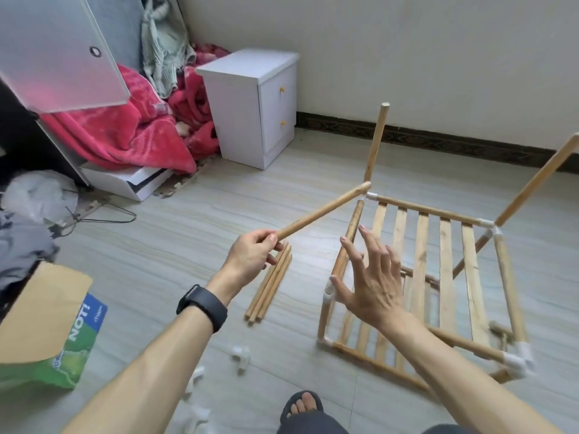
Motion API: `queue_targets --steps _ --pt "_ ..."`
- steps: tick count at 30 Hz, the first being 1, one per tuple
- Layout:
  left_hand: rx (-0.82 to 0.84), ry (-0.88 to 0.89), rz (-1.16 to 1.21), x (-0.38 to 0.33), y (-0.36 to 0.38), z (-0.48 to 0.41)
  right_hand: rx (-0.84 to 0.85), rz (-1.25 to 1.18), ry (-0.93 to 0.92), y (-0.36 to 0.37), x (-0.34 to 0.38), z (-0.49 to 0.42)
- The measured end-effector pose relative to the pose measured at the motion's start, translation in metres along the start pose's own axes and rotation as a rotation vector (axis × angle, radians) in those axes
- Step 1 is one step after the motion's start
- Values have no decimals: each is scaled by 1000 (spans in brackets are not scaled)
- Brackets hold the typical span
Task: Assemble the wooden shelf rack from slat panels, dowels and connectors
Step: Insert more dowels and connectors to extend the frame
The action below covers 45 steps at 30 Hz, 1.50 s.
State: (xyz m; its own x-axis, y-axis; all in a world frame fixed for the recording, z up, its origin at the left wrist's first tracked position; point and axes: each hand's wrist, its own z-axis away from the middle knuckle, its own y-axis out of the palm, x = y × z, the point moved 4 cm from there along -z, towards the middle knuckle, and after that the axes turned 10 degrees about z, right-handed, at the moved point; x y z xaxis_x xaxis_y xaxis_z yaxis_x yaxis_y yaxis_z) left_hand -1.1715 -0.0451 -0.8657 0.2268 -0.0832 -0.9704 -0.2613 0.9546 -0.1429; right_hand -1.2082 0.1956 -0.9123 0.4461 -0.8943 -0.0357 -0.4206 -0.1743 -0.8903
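The left hand (253, 253) pinches one end of a dowel (322, 211); its far end is near the rear corner of the rack (446, 270). The right hand (372, 283) hovers over the rack, fingers spread wide, holding nothing. Spare dowels (269, 286) and connectors (240, 357) lie on the floor (188, 230). A bag (73, 352) reads "NOT!".

Your right hand (372, 286) covers a chunk of the rack (446, 264), so the left-side connector (327, 296) behind it is barely readable. The near-right connector (518, 360) is just motion blur, and the far upright dowel (532, 183) runs off the right edge.
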Motion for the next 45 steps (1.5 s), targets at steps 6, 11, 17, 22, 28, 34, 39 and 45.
queue_targets --steps 6,11,17,22,28,34,39,45 --pt "136 178 -106 -60 41 21 -186 93 107 -37 -20 -13" --pt "219 225 -149 -67 83 23 -331 7 165 -75 -52 -15" --pt "326 247 -174 -69 112 18 -163 177 166 -83 -82 -8" --pt "370 307 -193 -81 118 17 93 212 181 -81 -91 -6" --pt "177 190 250 -54 101 8 142 -393 478 -80 -103 -9" --pt "216 -78 -154 81 101 21 175 -1032 583 -65 -79 5" --pt "215 -53 -297 113 124 26 178 -963 507 -50 -52 10" --pt "172 45 -476 117 128 24 151 -923 482 -41 -32 5"
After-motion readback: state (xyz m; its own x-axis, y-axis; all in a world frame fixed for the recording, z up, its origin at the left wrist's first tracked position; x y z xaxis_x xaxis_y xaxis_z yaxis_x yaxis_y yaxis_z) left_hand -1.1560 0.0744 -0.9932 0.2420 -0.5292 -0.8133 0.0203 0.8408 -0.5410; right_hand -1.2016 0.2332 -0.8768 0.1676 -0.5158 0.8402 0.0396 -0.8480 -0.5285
